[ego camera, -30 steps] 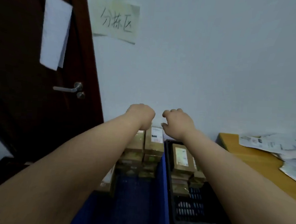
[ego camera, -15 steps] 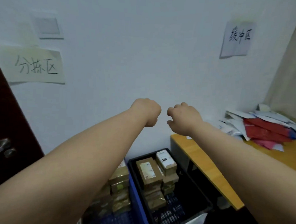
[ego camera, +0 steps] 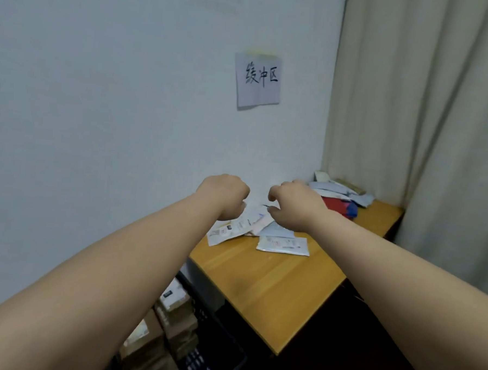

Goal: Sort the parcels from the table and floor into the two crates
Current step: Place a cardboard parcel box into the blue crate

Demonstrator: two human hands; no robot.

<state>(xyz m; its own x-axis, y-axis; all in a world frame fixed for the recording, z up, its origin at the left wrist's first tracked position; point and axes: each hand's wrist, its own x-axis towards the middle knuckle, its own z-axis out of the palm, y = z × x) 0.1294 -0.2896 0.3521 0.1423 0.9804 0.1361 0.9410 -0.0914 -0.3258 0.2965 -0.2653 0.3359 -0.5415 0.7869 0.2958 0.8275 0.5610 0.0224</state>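
Parcels point(ego camera: 283, 245): flat white, grey and red mailers, which I see piled at the far end of the table point(ego camera: 274, 285), against the wall.
Crate point(ego camera: 215, 336): black, on the floor left of the table, stacked with brown boxes point(ego camera: 174, 308).
Left hand point(ego camera: 224, 195): I read it as clenched, empty, raised above the pile's near edge.
Right hand point(ego camera: 294, 206): fingers curled, grasping nothing, just beside the left.
Wall sign point(ego camera: 258, 81): handwritten paper above the table.
Curtain point(ego camera: 425, 109): cream, at right.
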